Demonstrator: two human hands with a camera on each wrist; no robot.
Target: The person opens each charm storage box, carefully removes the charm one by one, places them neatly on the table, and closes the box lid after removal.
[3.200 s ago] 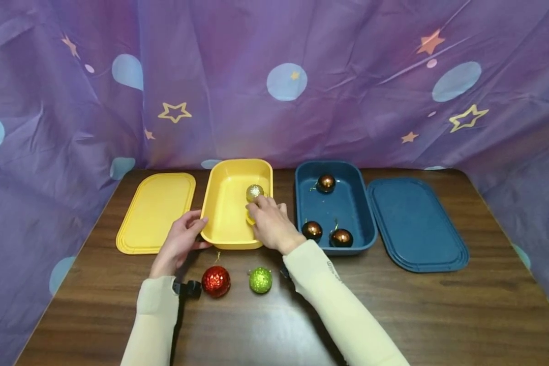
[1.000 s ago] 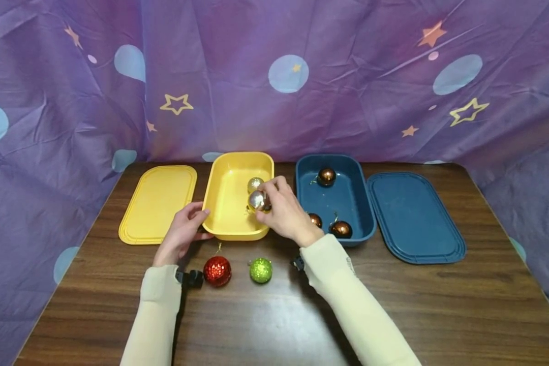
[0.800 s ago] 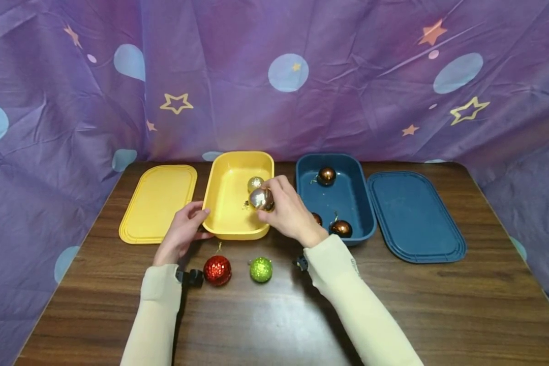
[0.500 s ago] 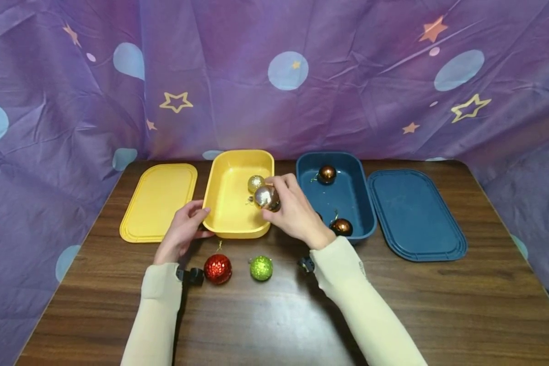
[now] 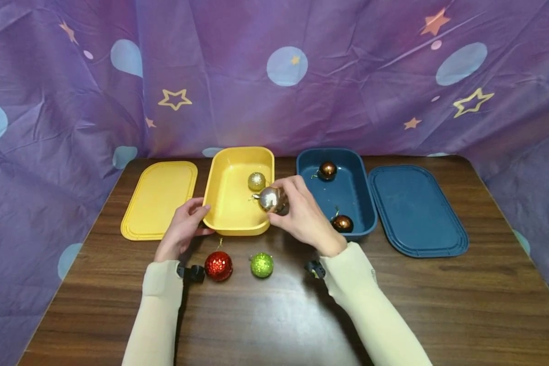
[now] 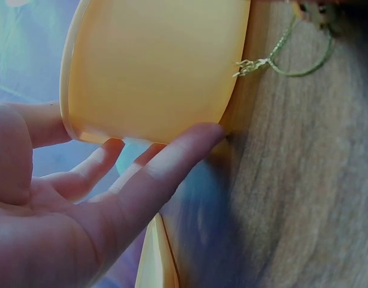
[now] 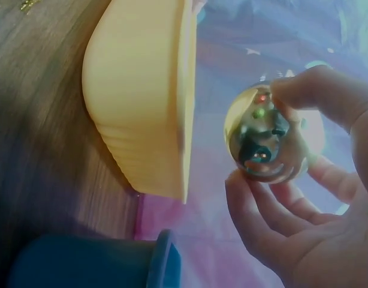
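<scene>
My right hand [image 5: 304, 216] holds a shiny silvery bauble [image 5: 271, 199] between thumb and fingertips, raised over the right rim of the yellow container [image 5: 231, 226]. In the right wrist view the bauble [image 7: 268, 135] is mirror-like, apart from the container's outer wall [image 7: 136, 90]. My left hand [image 5: 183, 229] grips that container's near left corner; the left wrist view has the thumb at the rim and the fingers [image 6: 166, 171] along the outside wall. A gold glitter bauble [image 5: 256, 181] lies inside. Brown baubles, one of them [image 5: 327, 171] at the back, lie in the blue container [image 5: 370, 203].
A red bauble [image 5: 218, 266] and a green glitter bauble [image 5: 262, 265] sit on the wooden table [image 5: 274, 325] in front. The yellow lid [image 5: 160, 201] lies at the left, the blue lid [image 5: 418, 211] at the right. A purple patterned cloth [image 5: 229, 61] hangs behind.
My right hand has lifted the silvery bauble out of the yellow container and drawn it rightward to the rim. The left hand keeps its grip at the corner.
</scene>
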